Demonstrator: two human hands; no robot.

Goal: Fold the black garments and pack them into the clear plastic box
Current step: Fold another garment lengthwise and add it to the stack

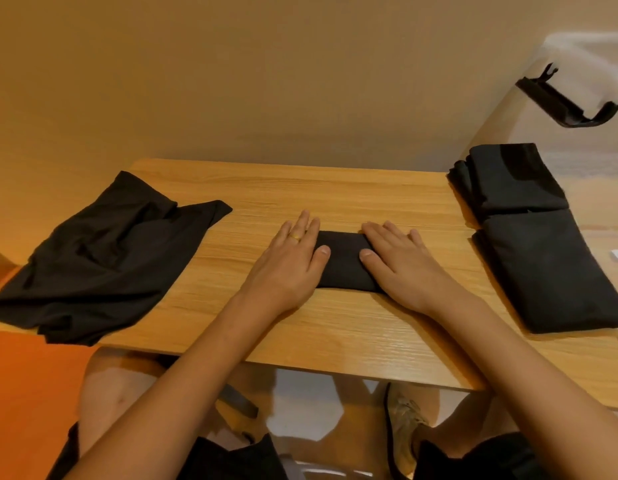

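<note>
A small folded black garment (343, 261) lies flat in the middle of the wooden table (335, 195). My left hand (290, 258) presses its left end with straight fingers, and my right hand (397, 261) presses its right end the same way. An unfolded, rumpled black garment (110, 258) lies at the table's left edge, hanging partly over it. At the right, two folded black garments (529, 233) sit inside the clear plastic box (577, 57), one behind the other.
The box has a black latch handle (565, 102) on its far wall. A plain wall rises right behind the table. My knees and a shoe (403, 424) show under the table's near edge. An orange surface (27, 393) lies at the lower left.
</note>
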